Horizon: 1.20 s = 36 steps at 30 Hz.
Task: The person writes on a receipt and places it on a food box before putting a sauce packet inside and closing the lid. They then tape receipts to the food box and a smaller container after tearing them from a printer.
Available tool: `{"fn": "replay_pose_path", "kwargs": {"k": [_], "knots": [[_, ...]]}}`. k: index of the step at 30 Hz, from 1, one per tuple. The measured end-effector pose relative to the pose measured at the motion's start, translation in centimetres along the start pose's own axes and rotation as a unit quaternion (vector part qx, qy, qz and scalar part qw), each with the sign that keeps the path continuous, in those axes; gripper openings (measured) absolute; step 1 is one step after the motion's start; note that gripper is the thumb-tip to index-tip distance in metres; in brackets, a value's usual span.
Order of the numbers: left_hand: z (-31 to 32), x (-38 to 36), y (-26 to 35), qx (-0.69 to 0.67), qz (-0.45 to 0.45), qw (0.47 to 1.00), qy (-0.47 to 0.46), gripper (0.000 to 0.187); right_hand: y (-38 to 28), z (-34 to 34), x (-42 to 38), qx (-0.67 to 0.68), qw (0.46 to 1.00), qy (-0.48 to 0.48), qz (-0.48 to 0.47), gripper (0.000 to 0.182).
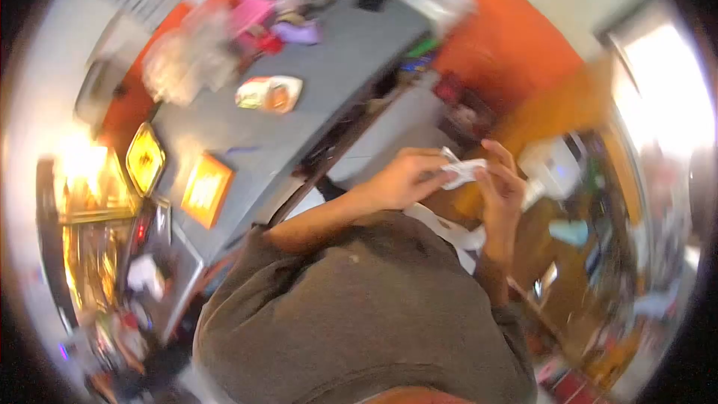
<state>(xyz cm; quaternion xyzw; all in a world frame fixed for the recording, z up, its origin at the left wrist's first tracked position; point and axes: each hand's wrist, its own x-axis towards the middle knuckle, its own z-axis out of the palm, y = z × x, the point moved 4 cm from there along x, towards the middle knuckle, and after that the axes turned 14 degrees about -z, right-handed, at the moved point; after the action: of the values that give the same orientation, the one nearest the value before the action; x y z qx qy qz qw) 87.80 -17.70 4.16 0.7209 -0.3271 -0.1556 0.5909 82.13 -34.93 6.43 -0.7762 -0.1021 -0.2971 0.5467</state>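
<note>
A small white crumpled piece point(464, 173), which looks like thin plastic or paper, is stretched between my two hands in front of my body. My left hand point(413, 177) pinches its left end between thumb and fingers. On the other side, my right hand point(502, 185) holds the right end with its fingertips, the index finger raised. Blur hides the exact kind of the white piece. Below the hands, part of a white shape point(449, 230) shows past my brown shirt.
A grey table point(336, 52) runs along my left, bearing an orange box point(207, 190), a white-and-orange packet point(269, 94), clear plastic bags point(187, 60) and pink and purple items. To the right are a brown wooden surface point(561, 254) and a white bag-like object point(552, 167).
</note>
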Motion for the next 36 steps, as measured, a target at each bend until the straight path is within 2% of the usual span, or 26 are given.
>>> {"fn": "replay_pose_path", "kwargs": {"k": [1, 3, 4, 5, 6, 7, 8, 9, 10, 11, 12, 13, 14, 17, 19, 20, 21, 22, 23, 25, 26, 27, 29, 31, 33, 36], "knots": [[-2.2, -1.2, -0.1, 0.013, -0.018, 0.999, 0.043, 0.018, 0.5, 2.0, 0.6, 0.061, 0.997, -0.038, -0.004, 0.020], [-6.6, -4.1, -0.3, -0.006, -0.076, 0.993, 0.088, 0.019, -0.5, 6.5, 2.7, 0.129, 0.991, 0.013, -0.024, 0.017], [-9.3, -6.0, -1.0, 0.002, -0.084, 0.987, 0.136, 0.025, -0.6, 9.3, 3.7, 0.361, 0.925, 0.078, 0.085, 0.014], [-11.9, -8.1, -1.9, 0.006, -0.093, 0.981, 0.169, 0.025, -0.4, 12.1, 4.6, 0.378, 0.920, 0.048, 0.090, 0.014], [-15.1, -10.7, -3.2, 0.084, -0.137, 0.950, 0.269, 0.025, 0.8, 14.7, 5.6, 0.318, 0.941, -0.002, 0.116, 0.013], [-18.4, -14.1, -4.5, 0.160, -0.181, 0.900, 0.363, 0.025, 1.5, 18.0, 6.3, 0.254, 0.956, -0.053, 0.136, 0.013], [-21.7, -18.4, -7.4, 0.226, -0.182, 0.861, 0.417, 0.025, 1.8, 22.4, 6.3, 0.292, 0.947, -0.078, 0.107, 0.019], [-25.0, -23.2, -10.0, 0.290, -0.184, 0.815, 0.467, 0.026, 2.8, 26.9, 5.9, 0.239, 0.945, -0.166, 0.149, 0.016], [-28.1, -28.1, -10.8, 0.261, -0.264, 0.751, 0.546, 0.026, 4.2, 31.4, 4.5, 0.290, 0.908, -0.176, 0.244, 0.014], [-30.4, -33.8, -12.0, 0.310, -0.289, 0.659, 0.621, 0.025, 3.1, 36.1, 3.6, 0.325, 0.870, -0.266, 0.258, 0.018], [-32.3, -41.2, -16.9, 0.404, -0.373, 0.563, 0.616, 0.027, 3.0, 40.5, 2.1, 0.325, 0.845, -0.349, 0.241, 0.023], [-32.4, -45.8, -17.5, 0.444, -0.356, 0.502, 0.651, 0.026, 2.8, 43.9, 0.6, 0.308, 0.825, -0.404, 0.247, 0.025], [-32.2, -50.7, -19.7, 0.390, -0.412, 0.462, 0.682, 0.020, 2.3, 46.9, -1.0, 0.287, 0.805, -0.456, 0.250, 0.027], [-30.2, -58.4, -26.5, 0.307, -0.451, 0.448, 0.708, 0.021, 3.2, 55.2, -6.2, 0.245, 0.772, -0.527, 0.259, 0.024], [-28.1, -57.1, -29.2, 0.115, -0.485, 0.554, 0.667, 0.030, 3.0, 59.5, -8.7, 0.229, 0.771, -0.547, 0.234, 0.030], [-27.1, -56.0, -29.3, 0.112, -0.465, 0.537, 0.694, 0.030, 3.5, 61.7, -10.3, 0.227, 0.767, -0.554, 0.231, 0.030], [-26.1, -54.5, -29.3, 0.109, -0.446, 0.521, 0.720, 0.031, 4.3, 63.6, -11.6, 0.219, 0.807, -0.524, 0.160, 0.033], [-25.0, -52.7, -29.3, 0.069, -0.469, 0.505, 0.721, 0.034, 4.5, 65.0, -12.4, 0.211, 0.841, -0.490, 0.088, 0.036], [-24.2, -50.8, -29.1, 0.027, -0.490, 0.489, 0.721, 0.036, 4.2, 66.2, -13.4, 0.208, 0.839, -0.496, 0.085, 0.036], [-23.5, -47.4, -29.1, 0.026, -0.467, 0.458, 0.756, 0.040, 3.5, 67.5, -14.5, 0.000, 0.876, -0.474, -0.091, 0.034], [-23.7, -46.0, -28.3, 0.053, -0.447, 0.432, 0.782, 0.043, 4.6, 68.6, -15.7, 0.052, 0.873, -0.481, -0.059, 0.031], [-23.6, -45.4, -29.1, 0.046, -0.448, 0.428, 0.784, 0.043, 4.0, 68.7, -15.8, 0.048, 0.870, -0.487, -0.063, 0.031], [-23.4, -44.9, -30.4, 0.054, -0.447, 0.399, 0.798, 0.045, 2.5, 68.7, -15.5, -0.043, 0.853, -0.508, -0.113, 0.026], [-23.9, -45.1, -29.6, 0.014, -0.461, 0.411, 0.786, 0.044, 2.7, 69.0, -16.0, -0.035, 0.854, -0.508, -0.106, 0.025], [-24.0, -46.6, -31.0, -0.138, -0.430, 0.419, 0.788, 0.041, 2.7, 69.0, -16.3, -0.061, 0.855, -0.504, -0.106, 0.024], [-26.1, -47.0, -28.4, -0.114, -0.427, 0.413, 0.797, 0.039, 2.3, 69.4, -16.8, -0.051, 0.856, -0.503, -0.108, 0.022]]}}
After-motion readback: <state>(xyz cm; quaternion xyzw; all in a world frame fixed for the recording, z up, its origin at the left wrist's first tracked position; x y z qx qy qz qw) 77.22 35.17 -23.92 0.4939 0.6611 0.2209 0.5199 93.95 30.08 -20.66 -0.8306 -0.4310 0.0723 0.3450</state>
